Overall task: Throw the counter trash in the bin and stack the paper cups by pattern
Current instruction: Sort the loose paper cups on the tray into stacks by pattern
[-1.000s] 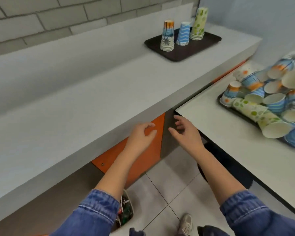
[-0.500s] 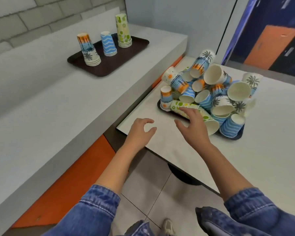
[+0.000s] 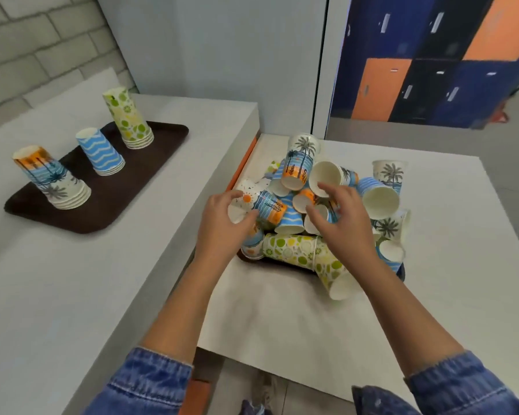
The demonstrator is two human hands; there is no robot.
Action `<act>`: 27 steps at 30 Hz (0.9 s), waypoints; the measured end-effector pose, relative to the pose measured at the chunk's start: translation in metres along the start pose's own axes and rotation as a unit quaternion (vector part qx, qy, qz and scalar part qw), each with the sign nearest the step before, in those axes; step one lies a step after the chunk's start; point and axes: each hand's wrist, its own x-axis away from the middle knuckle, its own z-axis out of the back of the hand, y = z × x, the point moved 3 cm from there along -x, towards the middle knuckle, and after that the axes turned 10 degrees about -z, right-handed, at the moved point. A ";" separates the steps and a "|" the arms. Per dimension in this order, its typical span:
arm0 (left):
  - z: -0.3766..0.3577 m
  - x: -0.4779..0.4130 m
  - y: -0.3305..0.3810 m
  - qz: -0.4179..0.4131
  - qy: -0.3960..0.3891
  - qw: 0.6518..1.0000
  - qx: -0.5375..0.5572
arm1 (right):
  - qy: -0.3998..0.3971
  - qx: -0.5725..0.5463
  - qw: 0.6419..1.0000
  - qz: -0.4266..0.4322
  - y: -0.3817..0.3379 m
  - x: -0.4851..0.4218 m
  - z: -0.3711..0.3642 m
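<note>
A heap of loose paper cups (image 3: 381, 199) lies on a dark tray (image 3: 401, 273) on the white table. My left hand (image 3: 222, 226) grips a white cup with an orange sun (image 3: 244, 201) at the heap's left edge. Over the middle of the heap, my right hand (image 3: 342, 226) hovers with bent, spread fingers that touch a blue wavy cup (image 3: 318, 218). Green lime-pattern cups (image 3: 294, 250) lie nested on their side at the front. On the counter's brown tray (image 3: 117, 202) stand three upside-down stacks: palm (image 3: 51, 178), blue wave (image 3: 101, 152) and lime (image 3: 129, 119).
The grey counter (image 3: 72, 280) runs along the left, higher than the white table (image 3: 282, 319), with a narrow gap between them. Behind the table are a pale wall and blue and orange lockers (image 3: 402, 85). The floor shows below.
The view has swung right and closer to the heap. Both hands have moved forward onto it; the left has taken hold of the sun cup and the right now touches the cups.
</note>
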 end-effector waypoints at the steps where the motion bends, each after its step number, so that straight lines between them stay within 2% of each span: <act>1: 0.001 -0.009 -0.005 0.024 0.008 1.000 0.016 | 0.008 -0.011 1.000 -0.026 0.000 -0.007 -0.002; 3: -0.001 -0.023 -0.021 0.123 0.027 0.989 0.083 | 0.022 -0.042 0.996 -0.076 0.002 -0.019 -0.007; 6: -0.016 -0.036 -0.056 0.272 0.007 0.945 0.182 | 0.045 -0.079 0.988 -0.123 0.007 -0.029 -0.015; 8: -0.026 -0.044 -0.070 0.304 -0.023 0.931 0.203 | 0.053 -0.078 0.987 -0.132 0.009 -0.031 -0.020; 9: -0.028 -0.047 -0.070 0.277 -0.021 0.946 0.166 | 0.058 -0.071 0.988 -0.127 0.009 -0.031 -0.022; 10: -0.027 -0.052 -0.068 0.210 -0.012 0.974 0.087 | 0.063 -0.063 0.989 -0.116 0.009 -0.032 -0.023; 11: -0.025 -0.057 -0.062 0.105 0.000 0.994 -0.016 | 0.069 -0.055 0.991 -0.100 0.008 -0.034 -0.023; 12: -0.024 -0.063 -0.051 -0.024 0.003 0.994 -0.110 | 0.072 -0.048 0.993 -0.082 0.007 -0.036 -0.022; 13: -0.026 -0.069 -0.041 -0.141 -0.027 0.975 -0.170 | 0.071 -0.041 0.994 -0.068 0.006 -0.038 -0.021; 14: -0.030 -0.075 -0.032 -0.222 -0.088 0.947 -0.212 | 0.069 -0.033 0.995 -0.057 0.005 -0.042 -0.019; 15: -0.038 -0.081 -0.029 -0.263 -0.169 0.915 -0.255 | 0.068 -0.024 0.996 -0.048 0.006 -0.045 -0.017; 17: -0.053 -0.089 -0.027 -0.287 -0.297 0.839 -0.354 | 0.072 -0.005 0.997 -0.036 0.009 -0.053 -0.014; 19: -0.065 -0.092 -0.026 -0.322 -0.347 0.774 -0.421 | 0.077 0.003 0.997 -0.029 0.012 -0.059 -0.010; 20: -0.070 -0.093 -0.025 -0.336 -0.355 0.753 -0.441 | 0.077 0.004 0.997 -0.023 0.013 -0.062 -0.009; 24: -0.082 -0.093 -0.025 -0.341 -0.361 0.707 -0.504 | 0.059 0.032 0.998 0.016 0.013 -0.069 -0.006; 27: -0.088 -0.092 -0.026 -0.319 -0.355 0.707 -0.522 | 0.045 0.095 0.992 0.070 0.010 -0.075 -0.009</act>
